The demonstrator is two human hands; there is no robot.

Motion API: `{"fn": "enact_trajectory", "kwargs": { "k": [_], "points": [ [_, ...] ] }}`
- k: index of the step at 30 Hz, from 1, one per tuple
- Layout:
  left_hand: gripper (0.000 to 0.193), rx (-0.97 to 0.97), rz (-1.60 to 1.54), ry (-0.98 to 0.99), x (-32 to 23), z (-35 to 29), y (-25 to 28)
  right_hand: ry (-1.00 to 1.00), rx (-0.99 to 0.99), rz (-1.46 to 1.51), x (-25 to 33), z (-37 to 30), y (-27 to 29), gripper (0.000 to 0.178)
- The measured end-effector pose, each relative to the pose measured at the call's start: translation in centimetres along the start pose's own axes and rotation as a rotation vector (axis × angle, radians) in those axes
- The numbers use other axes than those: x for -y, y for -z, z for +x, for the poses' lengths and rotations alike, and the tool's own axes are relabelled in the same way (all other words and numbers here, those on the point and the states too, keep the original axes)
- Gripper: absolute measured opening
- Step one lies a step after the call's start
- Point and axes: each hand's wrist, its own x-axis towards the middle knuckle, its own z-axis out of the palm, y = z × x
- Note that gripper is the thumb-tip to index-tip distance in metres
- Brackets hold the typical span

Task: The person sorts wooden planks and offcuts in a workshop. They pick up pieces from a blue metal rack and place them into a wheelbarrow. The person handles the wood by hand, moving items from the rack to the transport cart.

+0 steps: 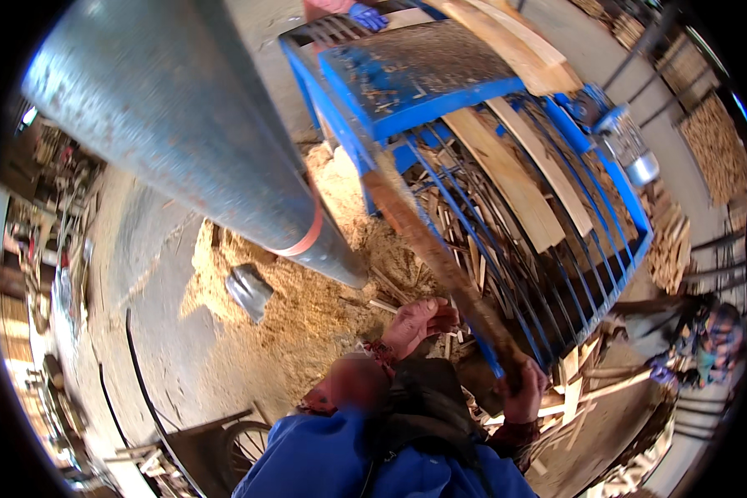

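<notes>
My right hand (524,393) is wrapped round the near end of a long, narrow brown wooden strip (440,266), which looks bark-covered. The strip slants away to the upper left along the near-left side of a blue metal machine frame (440,112). To its left, my left hand (422,325) is apart from the strip, fingers loosely bent and holding nothing I can see. Two pale boards, a wide plank (506,178) and a narrower plank (544,162), lie on the frame's bars. Further planks (515,46) lie across its far top.
A large grey metal pipe (199,124) stands at the left, above sawdust (307,311) and a shovel blade (249,290). Across the machine shows a co-worker's blue-gloved hand (367,17). Another person (710,340) is at the right. A spoked wheel (245,448) is near my left side.
</notes>
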Motion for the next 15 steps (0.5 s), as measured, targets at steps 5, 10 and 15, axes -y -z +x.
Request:
{"fn": "enact_trajectory", "kwargs": {
  "k": [5,10,15],
  "points": [
    [0.046,-0.082,-0.267,0.048,0.5,0.5,-2.9,-0.168,0.192,-0.005,-0.7,-2.1,-0.9,0.032],
    [0.042,-0.225,-0.203,0.111,0.8,0.3,-2.6,-0.269,0.296,-0.274,-1.1,-2.3,-0.4,0.037],
    [0.029,-0.332,-0.03,0.095,1.2,0.9,-4.2,-0.118,0.404,-0.725,-3.4,-0.3,2.6,0.038]
  ]
}}
